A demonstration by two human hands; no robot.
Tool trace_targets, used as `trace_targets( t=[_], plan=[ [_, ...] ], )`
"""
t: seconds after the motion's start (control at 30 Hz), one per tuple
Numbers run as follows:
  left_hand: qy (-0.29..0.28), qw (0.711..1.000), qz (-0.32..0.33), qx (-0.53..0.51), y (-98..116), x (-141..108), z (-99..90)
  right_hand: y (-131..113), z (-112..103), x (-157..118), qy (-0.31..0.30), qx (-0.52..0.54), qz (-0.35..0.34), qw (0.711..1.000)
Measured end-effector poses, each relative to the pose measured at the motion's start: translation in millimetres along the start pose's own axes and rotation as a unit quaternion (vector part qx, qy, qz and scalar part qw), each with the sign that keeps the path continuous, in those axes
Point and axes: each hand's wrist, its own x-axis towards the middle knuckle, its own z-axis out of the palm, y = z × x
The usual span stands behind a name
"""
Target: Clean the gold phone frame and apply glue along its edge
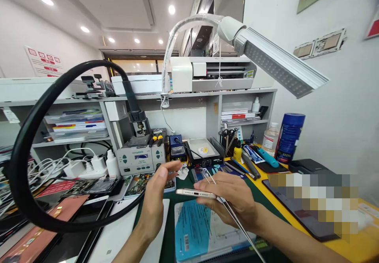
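A smartphone (186,192) is held nearly level, its bottom edge with charging port and speaker holes facing me. My right hand (233,194) grips the phone at its right end. The same hand also holds long metal tweezers (238,222), whose tips poke out above the fingers. Just left of the phone, my left hand (155,200) is raised with its fingers stretched out and nothing in it. Below the phone lies a clear folder with a blue-and-white sheet (192,229) on the green mat (169,204).
A thick black hose (22,156) loops across the left side from the hot-air station (139,158). Tablets and phone parts (74,223) crowd the left. A lamp (278,58) overhangs the bench. Bottles, a blue can (290,137) and tools stand at right, near a dark flat panel (296,206).
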Motion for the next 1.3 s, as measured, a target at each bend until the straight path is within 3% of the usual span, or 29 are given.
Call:
trace_targets(
  t=[0.1, 0.2, 0.33, 0.57, 0.77, 0.83, 0.93, 1.0, 1.07, 1.2, 1.3],
  plan=[
    [-0.091, 0.981, 0.137, 0.102, 2.8, -14.2, 1.9, -2.5, 0.2, 0.6, -0.008, 0.004, -0.012, 1.000],
    [-0.119, 0.948, 0.243, 0.169, -3.1, -31.9, 7.1, -5.3, 0.4, 0.6, -0.010, 0.013, -0.018, 1.000],
    [-0.066, 0.958, 0.232, 0.158, -16.0, -44.6, 14.2, -8.3, 1.2, -3.1, 0.007, 0.021, -0.024, 0.999],
    [-0.070, 0.954, 0.247, 0.156, -24.2, -45.9, 27.5, -10.0, 5.1, -8.6, 0.056, -0.001, -0.010, 0.998],
    [-0.063, 0.957, 0.222, 0.175, -37.7, -52.4, 19.2, -17.4, -3.1, -3.8, 0.061, 0.032, 0.014, 0.998],
    [-0.062, 0.957, 0.223, 0.176, -42.3, -52.7, 15.6, -24.4, -10.2, -0.9, 0.089, 0.041, 0.053, 0.994],
    [-0.056, 0.957, 0.209, 0.191, -45.1, -52.9, 13.8, -34.9, -20.3, 4.2, 0.144, 0.056, 0.172, 0.973],
    [-0.070, 0.949, 0.217, 0.217, -44.8, -53.2, 13.9, -38.8, -25.3, 6.6, 0.146, 0.110, 0.241, 0.953],
    [-0.084, 0.935, 0.247, 0.242, -43.7, -53.3, 14.0, -39.7, -29.0, 6.6, 0.132, 0.165, 0.265, 0.941],
    [-0.123, 0.906, 0.297, 0.277, -41.6, -52.9, 13.0, -40.2, -32.0, 0.1, 0.101, 0.123, 0.210, 0.965],
    [-0.126, 0.902, 0.302, 0.281, -40.2, -53.4, 13.0, -48.3, -25.6, -5.5, 0.113, 0.108, 0.169, 0.973]
  ],
)
